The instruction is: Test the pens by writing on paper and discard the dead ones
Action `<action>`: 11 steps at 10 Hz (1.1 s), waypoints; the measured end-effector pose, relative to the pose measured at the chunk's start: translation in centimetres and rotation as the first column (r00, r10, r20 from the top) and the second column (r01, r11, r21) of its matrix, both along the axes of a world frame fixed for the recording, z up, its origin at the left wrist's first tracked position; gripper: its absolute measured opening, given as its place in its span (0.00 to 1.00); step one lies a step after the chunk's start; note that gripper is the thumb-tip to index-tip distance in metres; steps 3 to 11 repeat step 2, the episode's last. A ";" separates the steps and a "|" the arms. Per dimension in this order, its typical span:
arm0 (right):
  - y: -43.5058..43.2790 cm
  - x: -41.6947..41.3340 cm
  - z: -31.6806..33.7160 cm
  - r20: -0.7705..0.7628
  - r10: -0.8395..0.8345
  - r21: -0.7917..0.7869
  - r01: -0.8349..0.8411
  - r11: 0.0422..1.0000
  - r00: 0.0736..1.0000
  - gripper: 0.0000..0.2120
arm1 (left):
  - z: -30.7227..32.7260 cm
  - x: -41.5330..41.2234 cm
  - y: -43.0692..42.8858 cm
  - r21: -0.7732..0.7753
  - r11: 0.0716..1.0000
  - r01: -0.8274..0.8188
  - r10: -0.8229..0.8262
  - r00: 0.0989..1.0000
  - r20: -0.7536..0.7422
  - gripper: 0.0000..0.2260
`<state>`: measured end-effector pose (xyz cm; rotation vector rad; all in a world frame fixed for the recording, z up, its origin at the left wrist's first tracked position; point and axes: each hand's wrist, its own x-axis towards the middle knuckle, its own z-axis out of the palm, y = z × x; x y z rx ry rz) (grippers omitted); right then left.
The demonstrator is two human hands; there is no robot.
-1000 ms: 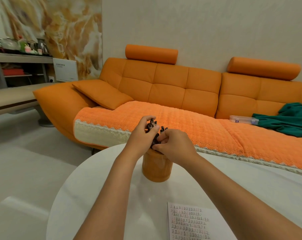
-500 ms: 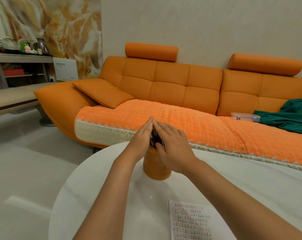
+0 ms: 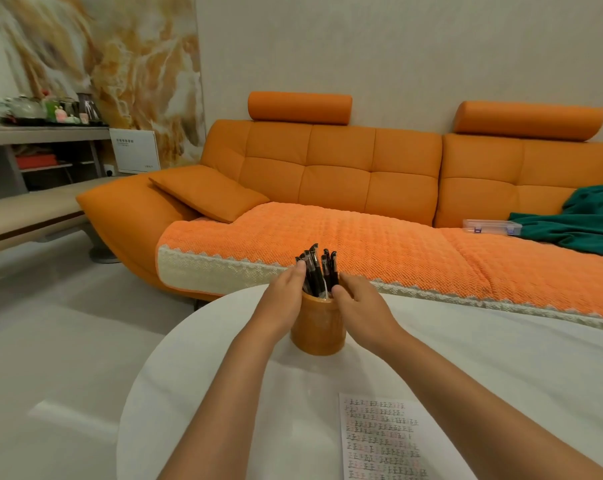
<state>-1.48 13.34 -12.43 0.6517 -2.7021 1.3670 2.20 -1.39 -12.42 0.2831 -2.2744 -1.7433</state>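
Bundle of black capped pens [image 3: 316, 271] stands upright in one orange cup [image 3: 318, 329], caps fanned a bit above the rim; about seven or eight caps show, exact count unclear since they overlap. Cup sits on the round white desk [image 3: 196, 375], toward its far edge, roughly centre of view. Two bare hands flank the bundle, both forearms reaching in from the bottom of the frame and converging on the cup. Left hand [image 3: 283, 296] is edge-up on the left side, fingers [image 3: 298, 271] straight and together, tips touching the outermost pens, not wrapped round any. Right hand [image 3: 359, 303] sits on the right side, back of hand up, fingers loosely spread and only slightly bent, tips at the cup rim against the pens; no pen lifted or pinched. One paper sheet [image 3: 384, 441] with rows of small written marks lies flat on the desk near the bottom edge, under the right forearm's side, well apart from the cup. Behind the desk: one orange sofa [image 3: 341, 174] with two roll headrests, one loose cushion [image 3: 208, 192], one green blanket [image 3: 584, 223] and one clear plastic box [image 3: 490, 226] just beside it on the seat.
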 end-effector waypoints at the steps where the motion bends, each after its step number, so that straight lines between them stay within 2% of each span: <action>1: 0.6 0.3 -0.2 0.021 0.030 0.043 -0.031 0.999 0.999 0.20 | -0.1 0.3 0.2 -0.001 1.000 0.001 -0.001 1.000 -0.014 0.24; 2: 1.8 0.4 0.4 0.068 0.008 0.023 -0.009 1.000 0.998 0.28 | -0.1 0.8 0.0 -0.037 0.997 -0.068 0.068 0.998 0.002 0.27; 11: 1.8 0.4 0.4 0.068 0.008 0.023 -0.009 1.000 0.998 0.28 | -0.1 0.8 0.0 -0.037 0.997 -0.068 0.068 0.998 0.002 0.27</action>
